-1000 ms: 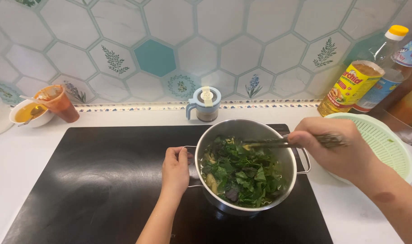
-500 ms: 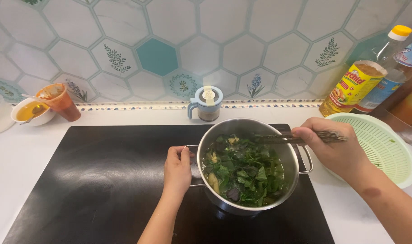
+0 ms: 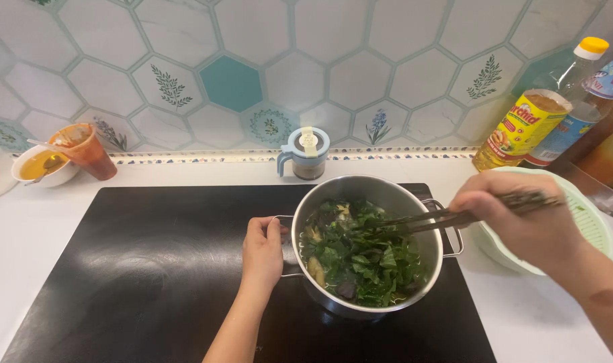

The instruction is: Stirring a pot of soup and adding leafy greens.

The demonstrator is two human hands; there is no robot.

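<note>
Head view: your left hand [image 3: 263, 250] is clamped on the pot's [image 3: 367, 245] left handle, likely to keep the pot from turning while you stir. Your right hand [image 3: 521, 225], closed around a pair of chopsticks [image 3: 454, 216], comes in over the pot's right rim, with the tips down among the greens [image 3: 360, 252] that fill the pot. The two hands are well apart, one on each side of the pot. The pot sits on the right half of the black cooktop [image 3: 152, 269]. Just behind the pot stands a small lidded jar [image 3: 307, 152]. To the pot's right, under your right wrist, lies a pale green colander [image 3: 588, 215]; behind that, two bottles [image 3: 541, 114]. Far left of the pot sit an orange cup [image 3: 84, 149] and a small white bowl [image 3: 41, 167].
</note>
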